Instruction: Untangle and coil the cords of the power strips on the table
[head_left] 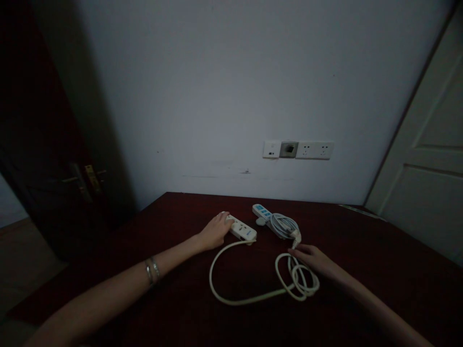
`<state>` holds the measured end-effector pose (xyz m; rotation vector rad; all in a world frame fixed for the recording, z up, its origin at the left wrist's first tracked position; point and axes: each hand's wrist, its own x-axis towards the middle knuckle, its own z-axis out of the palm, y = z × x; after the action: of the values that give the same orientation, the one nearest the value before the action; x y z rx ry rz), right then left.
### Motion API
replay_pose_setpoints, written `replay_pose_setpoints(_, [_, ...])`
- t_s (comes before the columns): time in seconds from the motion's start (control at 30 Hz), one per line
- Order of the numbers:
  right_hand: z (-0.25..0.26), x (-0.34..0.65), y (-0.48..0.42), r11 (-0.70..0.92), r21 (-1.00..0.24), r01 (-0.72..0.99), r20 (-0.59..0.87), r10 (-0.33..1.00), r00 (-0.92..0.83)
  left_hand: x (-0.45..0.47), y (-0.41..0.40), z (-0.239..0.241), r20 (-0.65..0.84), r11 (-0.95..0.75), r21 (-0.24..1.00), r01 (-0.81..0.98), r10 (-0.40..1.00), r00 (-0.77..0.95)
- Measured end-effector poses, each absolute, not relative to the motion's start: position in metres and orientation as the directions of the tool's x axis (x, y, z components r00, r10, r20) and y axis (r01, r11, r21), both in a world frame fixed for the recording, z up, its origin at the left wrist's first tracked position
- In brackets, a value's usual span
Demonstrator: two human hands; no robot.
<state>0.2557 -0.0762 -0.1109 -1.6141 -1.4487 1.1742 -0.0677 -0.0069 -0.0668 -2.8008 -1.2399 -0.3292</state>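
Observation:
My left hand [216, 230] is closed round the far-left end of a white power strip [246, 232] on the dark red table. From the strip's near end a white cord [238, 302] runs in a wide curve to the right, where it lies in loose coils. My right hand [311, 256] pinches this cord just below its white plug [295, 235]. Behind the plug lies a second power strip [261, 211] with blue sockets, its grey cord [284, 224] wound in a bundle against it.
The dark red table [188, 308] stands against a pale wall [210, 96]. Wall sockets [314, 150] are set above its back edge. A dark door [43, 159] with a handle is at the left, and a pale panelled door [427, 144] is at the right.

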Motion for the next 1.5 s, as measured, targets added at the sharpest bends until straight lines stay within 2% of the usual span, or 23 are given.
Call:
replay_pose_setpoints(0.07, [-0.112, 0.258, -0.077, -0.185, -0.888, 0.421, -0.206, 0.978, -0.006, -0.068, 0.014, -0.076, 0.160, -0.643, -0.038, 0.765, 0.752, 0.640])
replay_pose_setpoints(0.13, [-0.113, 0.260, -0.078, -0.212, -0.874, 0.436, -0.226, 0.974, 0.021, -0.065, 0.029, -0.083, 0.103, -0.639, -0.054, 0.768, 0.761, 0.640])
replay_pose_setpoints(0.37, [-0.108, 0.251, -0.083, -0.286, -0.853, 0.435, -0.271, 0.957, 0.098, -0.040, 0.053, -0.077, -0.039, -0.756, -0.061, 0.651, 0.654, 0.756])
replay_pose_setpoints(0.53, [-0.102, 0.250, -0.087, -0.270, -0.776, 0.569, -0.268, 0.959, 0.090, -0.025, 0.064, -0.077, -0.137, -0.699, -0.093, 0.709, 0.714, 0.687])
replay_pose_setpoints(0.6, [-0.095, 0.251, -0.094, -0.178, -0.658, 0.732, -0.156, 0.983, 0.099, -0.023, 0.066, -0.078, -0.138, -0.684, -0.091, 0.724, 0.729, 0.671])
replay_pose_setpoints(0.7, [-0.080, 0.242, -0.115, 0.007, -0.264, 0.964, 0.257, 0.964, 0.064, -0.026, 0.068, -0.076, -0.122, -0.687, -0.078, 0.722, 0.726, 0.677])
replay_pose_setpoints(0.73, [-0.076, 0.236, -0.122, 0.060, -0.149, 0.987, 0.349, 0.937, -0.004, -0.029, 0.068, -0.075, -0.115, -0.692, -0.070, 0.719, 0.721, 0.683])
replay_pose_setpoints(0.77, [-0.074, 0.227, -0.130, 0.132, -0.094, 0.987, 0.378, 0.922, -0.087, -0.031, 0.068, -0.072, -0.107, -0.696, -0.061, 0.715, 0.717, 0.689])
replay_pose_setpoints(0.83, [-0.073, 0.209, -0.142, 0.314, -0.116, 0.942, 0.330, 0.907, -0.262, -0.037, 0.068, -0.066, -0.091, -0.703, -0.043, 0.710, 0.711, 0.698])
replay_pose_setpoints(0.9, [-0.076, 0.192, -0.150, 0.427, -0.153, 0.891, 0.262, 0.887, -0.379, -0.045, 0.066, -0.057, -0.069, -0.702, -0.030, 0.711, 0.712, 0.699])
replay_pose_setpoints(1.07, [-0.080, 0.175, -0.154, 0.530, -0.112, 0.840, 0.256, 0.833, -0.491, -0.072, 0.058, -0.024, 0.035, -0.679, 0.033, 0.733, 0.734, 0.678])
replay_pose_setpoints(1.2, [-0.069, 0.168, -0.154, 0.654, -0.253, 0.713, 0.167, 0.756, -0.633, -0.097, 0.049, 0.005, 0.098, -0.666, 0.189, 0.722, 0.744, 0.661])
replay_pose_setpoints(1.37, [-0.063, 0.158, -0.141, 0.628, -0.365, 0.687, 0.063, 0.753, -0.655, -0.127, 0.038, 0.032, 0.168, -0.613, 0.473, 0.632, 0.767, 0.619])
replay_pose_setpoints(1.5, [-0.065, 0.155, -0.112, 0.526, -0.396, 0.753, 0.124, 0.843, -0.524, -0.141, 0.022, 0.052, 0.199, -0.617, 0.645, 0.452, 0.706, 0.680])
